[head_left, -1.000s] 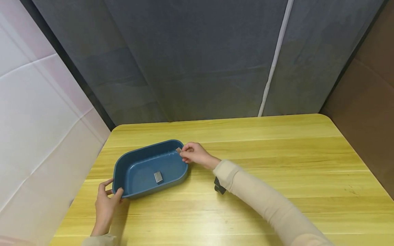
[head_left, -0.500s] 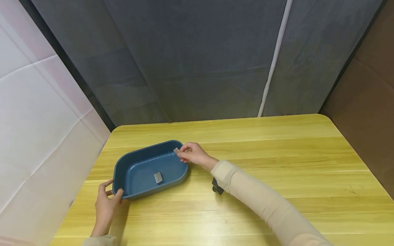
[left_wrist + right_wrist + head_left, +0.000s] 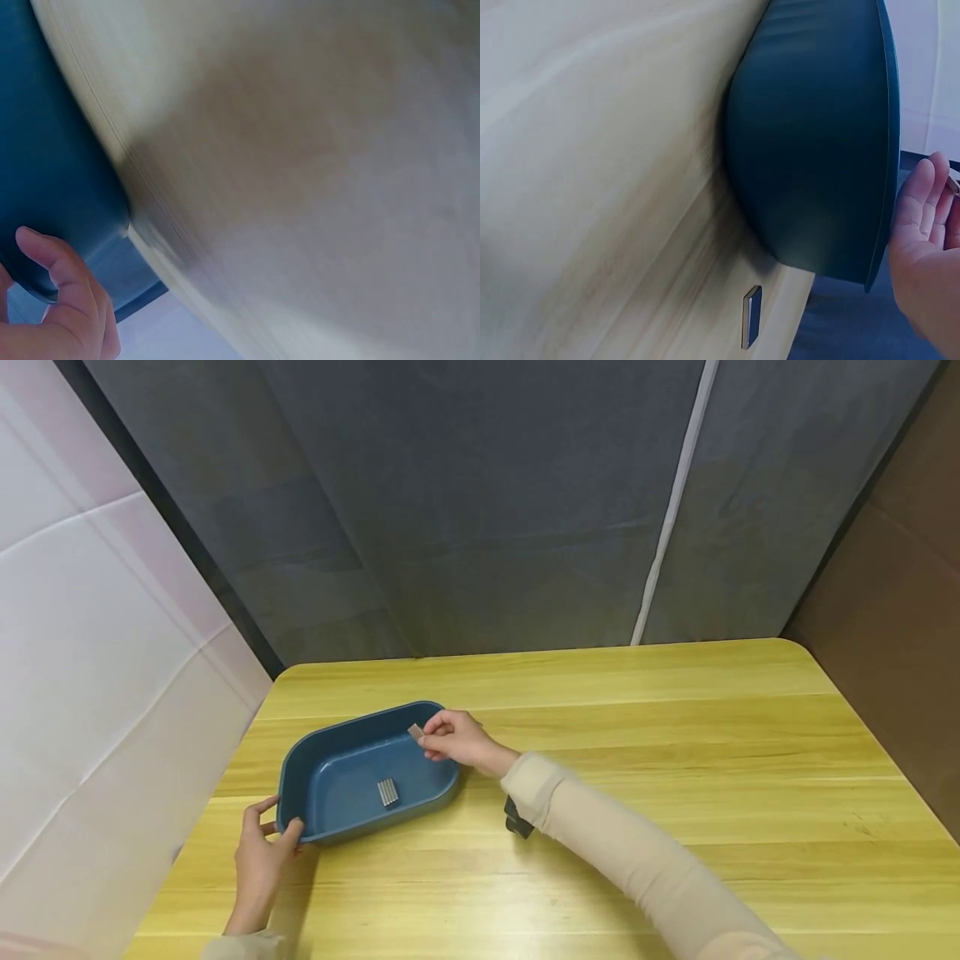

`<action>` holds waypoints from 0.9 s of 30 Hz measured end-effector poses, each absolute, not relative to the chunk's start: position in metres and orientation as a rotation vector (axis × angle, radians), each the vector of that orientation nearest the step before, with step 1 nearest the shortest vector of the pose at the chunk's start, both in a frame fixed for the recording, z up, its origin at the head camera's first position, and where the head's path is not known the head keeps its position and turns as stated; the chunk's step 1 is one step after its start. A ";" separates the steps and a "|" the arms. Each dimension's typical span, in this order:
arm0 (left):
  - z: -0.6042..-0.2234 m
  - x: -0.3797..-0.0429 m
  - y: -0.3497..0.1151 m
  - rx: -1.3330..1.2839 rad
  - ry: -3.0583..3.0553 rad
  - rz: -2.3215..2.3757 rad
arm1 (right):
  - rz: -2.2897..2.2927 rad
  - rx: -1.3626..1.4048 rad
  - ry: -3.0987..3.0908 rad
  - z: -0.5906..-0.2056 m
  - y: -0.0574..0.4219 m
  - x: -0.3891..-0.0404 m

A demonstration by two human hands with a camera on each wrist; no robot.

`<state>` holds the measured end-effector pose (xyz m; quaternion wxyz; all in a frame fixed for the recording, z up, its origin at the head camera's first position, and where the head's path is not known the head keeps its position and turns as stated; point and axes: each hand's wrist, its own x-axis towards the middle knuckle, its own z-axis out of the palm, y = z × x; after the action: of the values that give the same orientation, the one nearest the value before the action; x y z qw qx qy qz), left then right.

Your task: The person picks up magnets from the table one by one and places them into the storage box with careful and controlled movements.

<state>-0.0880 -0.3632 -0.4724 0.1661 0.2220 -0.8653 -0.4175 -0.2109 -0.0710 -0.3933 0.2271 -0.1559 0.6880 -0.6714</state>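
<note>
A blue oval-cornered basin point(image 3: 352, 833) stands on the table, with a small row of silver metal bars point(image 3: 387, 791) on its floor. My left hand point(image 3: 258, 864) grips the rim at the near left corner, thumb on the inner side; the left wrist view shows the fingers point(image 3: 71, 289) at that wall. Over the basin's right end, my right hand point(image 3: 459, 741) pinches a small flat rectangular metallic piece point(image 3: 416, 732) between thumb and fingers. In the right wrist view this hand point(image 3: 926, 247) is beside the basin's rim, and only the edge of the piece shows.
On the wooden table point(image 3: 675, 735), a small dark rectangular block point(image 3: 751, 317) lies beyond the basin in the right wrist view. A dark curtain point(image 3: 487, 527) hangs behind the table, a white sheet point(image 3: 97, 677) at the left. A black device point(image 3: 518, 818) sits under the right wrist.
My right hand has moved left, carrying the flat metallic piece further over the basin. The left hand, the basin and the row of metal bars have stayed in place.
</note>
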 end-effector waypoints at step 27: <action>-0.461 -0.083 -0.354 0.656 -2.461 -1.241 | -1.872 -0.251 1.837 -0.392 -0.099 -0.205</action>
<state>-0.0828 -0.3539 -0.4611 0.1537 0.2288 -0.8584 -0.4327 -0.2055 -0.0992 -0.3923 0.2507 -0.0923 0.6750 -0.6878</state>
